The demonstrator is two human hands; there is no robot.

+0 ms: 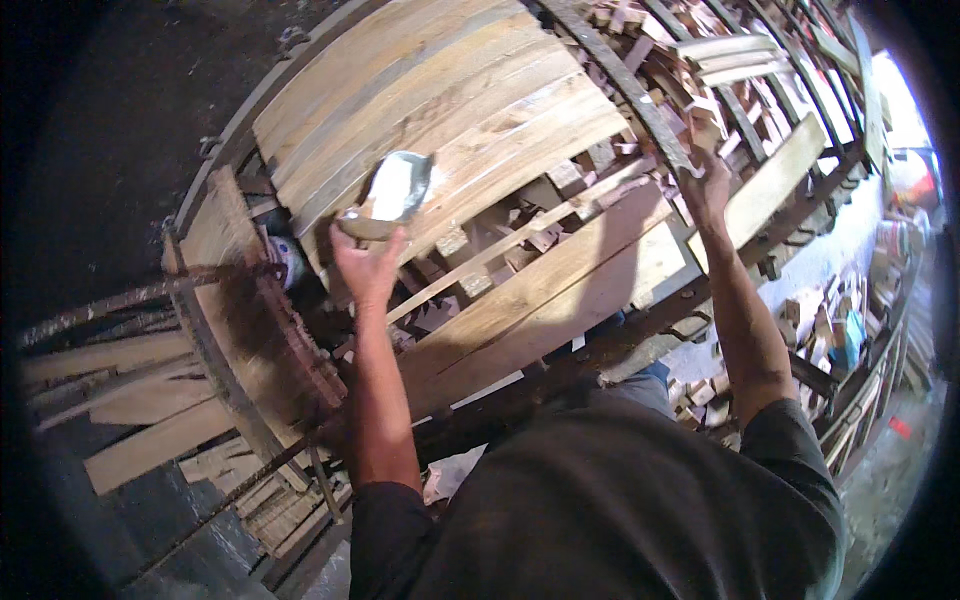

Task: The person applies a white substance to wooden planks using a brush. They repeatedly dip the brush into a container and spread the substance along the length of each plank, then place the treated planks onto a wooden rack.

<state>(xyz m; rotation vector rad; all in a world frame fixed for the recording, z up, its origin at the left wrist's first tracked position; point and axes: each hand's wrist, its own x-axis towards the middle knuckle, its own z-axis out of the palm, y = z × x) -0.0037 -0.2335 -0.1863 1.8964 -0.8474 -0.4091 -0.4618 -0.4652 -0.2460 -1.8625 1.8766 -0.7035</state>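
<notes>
My left hand (368, 268) is closed round the near end of a shallow scoop-like container (418, 190), which has a pale rim and white stuff inside. It is held over a panel of planks (340, 130) lying side by side, with a wet-looking shine on part of it. To the right, my right hand (708, 190) is at a dark metal bar (640, 95), with its fingers curled. A brownish shape lies by its fingertips, but blur hides whether the hand grips it. Between my arms lie two wide boards (540, 315) and a narrow strip (520, 240).
Many wood offcuts (640, 50) lie beneath and between the metal bars of the rack. A loose board (780, 175) rests right of my right hand. More planks (160, 425) are stacked at the lower left, near an upright wooden piece (235, 300). Small blocks (700, 395) lie at right.
</notes>
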